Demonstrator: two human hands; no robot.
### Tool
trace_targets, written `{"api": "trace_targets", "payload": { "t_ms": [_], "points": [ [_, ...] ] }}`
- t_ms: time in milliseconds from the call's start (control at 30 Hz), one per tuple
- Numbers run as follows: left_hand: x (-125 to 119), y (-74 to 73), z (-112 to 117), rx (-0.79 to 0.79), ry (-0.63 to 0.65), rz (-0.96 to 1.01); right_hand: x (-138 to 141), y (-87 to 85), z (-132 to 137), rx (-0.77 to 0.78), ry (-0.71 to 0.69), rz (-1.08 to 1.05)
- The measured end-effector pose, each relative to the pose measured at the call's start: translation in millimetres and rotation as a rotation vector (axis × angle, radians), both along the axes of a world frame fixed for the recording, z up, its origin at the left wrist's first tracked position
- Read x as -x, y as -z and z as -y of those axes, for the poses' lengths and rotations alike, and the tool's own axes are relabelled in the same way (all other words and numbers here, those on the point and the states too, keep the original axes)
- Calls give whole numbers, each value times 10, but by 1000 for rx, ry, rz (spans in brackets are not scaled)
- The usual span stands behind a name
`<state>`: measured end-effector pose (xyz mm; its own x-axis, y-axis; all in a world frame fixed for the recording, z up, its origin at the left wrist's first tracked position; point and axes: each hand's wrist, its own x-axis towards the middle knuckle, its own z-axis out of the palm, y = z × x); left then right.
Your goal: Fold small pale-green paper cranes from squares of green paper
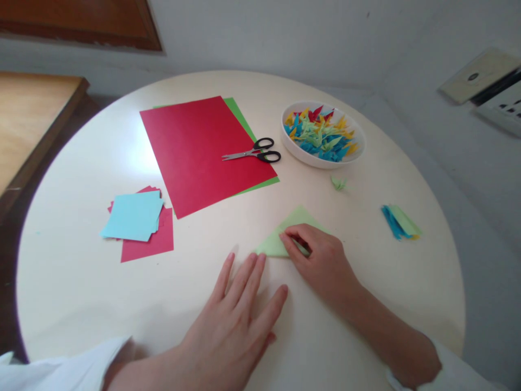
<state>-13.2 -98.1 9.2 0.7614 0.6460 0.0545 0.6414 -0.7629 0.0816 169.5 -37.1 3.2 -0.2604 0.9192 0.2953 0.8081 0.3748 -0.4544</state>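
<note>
A light green sheet of origami paper (300, 215), folded into a triangle, lies on the table with its long edge toward me. My left hand (234, 320) is open and palm down, its fingers spread and two fingertips touching the triangle's left corner. Curled over the middle of the paper, my right hand (319, 255) has its thumb and forefinger together against the sheet; the hand covers the right part of the triangle. Beyond it rests a small light green paper crane (338, 183).
A white bowl (287, 142) holds many coloured paper cranes. Black-handled scissors (246, 154) lie on large red paper (195, 157) over a green sheet. At left is a stack of blue squares (134, 216) on red squares (148, 251); at right, folded paper pieces (401, 221).
</note>
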Motion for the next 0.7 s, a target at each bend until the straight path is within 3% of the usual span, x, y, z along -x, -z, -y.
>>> {"api": "trace_targets", "payload": {
  "t_ms": [700],
  "points": [
    [2,-6,-19,56,-13,-10,-2,10,2,-13,9,20]
  ]
}}
